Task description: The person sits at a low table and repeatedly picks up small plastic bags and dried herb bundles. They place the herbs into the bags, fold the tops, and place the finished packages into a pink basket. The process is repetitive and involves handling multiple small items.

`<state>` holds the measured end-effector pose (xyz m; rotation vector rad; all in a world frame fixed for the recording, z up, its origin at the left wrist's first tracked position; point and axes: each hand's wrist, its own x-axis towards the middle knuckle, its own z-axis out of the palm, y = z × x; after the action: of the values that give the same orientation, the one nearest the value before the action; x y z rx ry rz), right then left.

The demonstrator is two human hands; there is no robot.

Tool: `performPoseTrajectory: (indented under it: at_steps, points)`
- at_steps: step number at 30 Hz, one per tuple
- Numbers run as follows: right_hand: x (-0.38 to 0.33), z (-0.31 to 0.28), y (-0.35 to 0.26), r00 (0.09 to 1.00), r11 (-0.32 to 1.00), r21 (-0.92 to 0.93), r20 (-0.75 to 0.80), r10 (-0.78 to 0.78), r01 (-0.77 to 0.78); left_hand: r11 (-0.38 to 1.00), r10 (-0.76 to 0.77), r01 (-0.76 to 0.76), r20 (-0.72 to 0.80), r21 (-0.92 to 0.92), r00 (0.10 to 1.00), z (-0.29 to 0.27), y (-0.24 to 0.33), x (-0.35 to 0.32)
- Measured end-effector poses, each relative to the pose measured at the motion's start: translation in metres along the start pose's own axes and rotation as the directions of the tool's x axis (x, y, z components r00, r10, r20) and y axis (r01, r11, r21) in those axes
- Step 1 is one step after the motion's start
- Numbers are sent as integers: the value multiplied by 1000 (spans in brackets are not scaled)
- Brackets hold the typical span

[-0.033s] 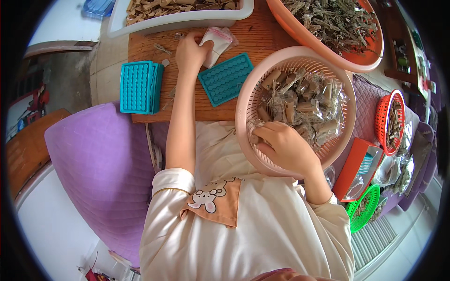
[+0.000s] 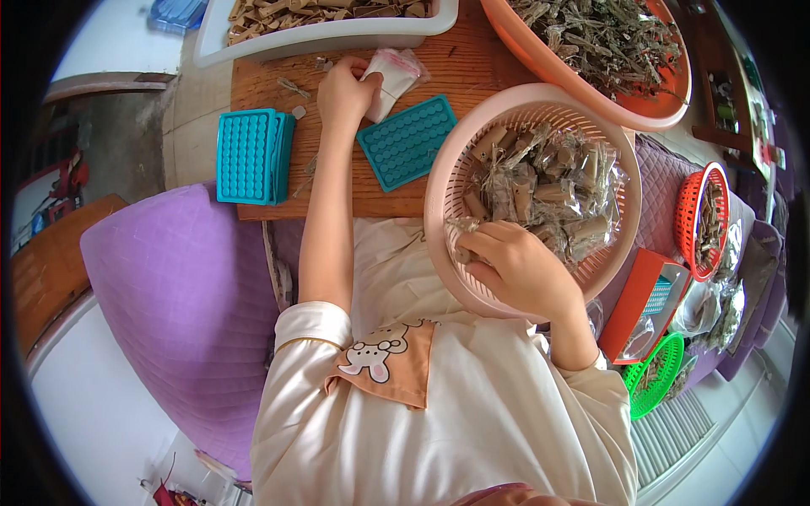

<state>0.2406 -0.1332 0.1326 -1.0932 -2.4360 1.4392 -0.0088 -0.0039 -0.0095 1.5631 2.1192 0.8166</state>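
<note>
My left hand (image 2: 346, 91) is closed at the left edge of a small stack of clear plastic bags (image 2: 398, 74) on the wooden table, its thumb lying on the stack. The other fingertips are partly hidden. Inside the near left rim of a pale pink basket (image 2: 443, 160), my right hand (image 2: 525, 268) has its fingers curled round a small tan roll (image 2: 462, 252), only the end of which shows. Several bagged tan rolls with dried stems (image 2: 553, 190) fill the basket. A teal tray with rows of round cups (image 2: 407, 143) lies between the bags and the basket.
More teal trays (image 2: 245, 158) are stacked at the table's left edge. Behind stand a white tub (image 2: 337, 35) of tan pieces and an orange basin (image 2: 629, 114) of dried stems. To the right are a red basket (image 2: 688, 219), an orange box (image 2: 629, 312) and a green basket (image 2: 666, 379).
My right hand has shifted very slightly toward me and to the right. My left hand has barely moved.
</note>
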Motion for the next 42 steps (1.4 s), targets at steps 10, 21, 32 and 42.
performPoseTrajectory:
  at_steps: [10, 21, 32, 42]
  points:
    - [-13, -30, 4, 891, 939, 241, -438, -120, 245, 998, -70, 69, 52, 7, 996, -5, 6, 11]
    - [-1, -12, 3, 783, 564, 807, -462, 416, 176, 636, 102, 41, 136, -771, 985, -49, 60, -66]
    - [-2, -7, -7, 852, 594, 790, -409, 327, 151, 583, 370, 122, 395, -803, 841, -94, 112, -138]
    - [-3, -15, -19, 839, 937, 314, -541, 48, 150, 185, 176, 139, 172, -973, 969, -87, 112, -144]
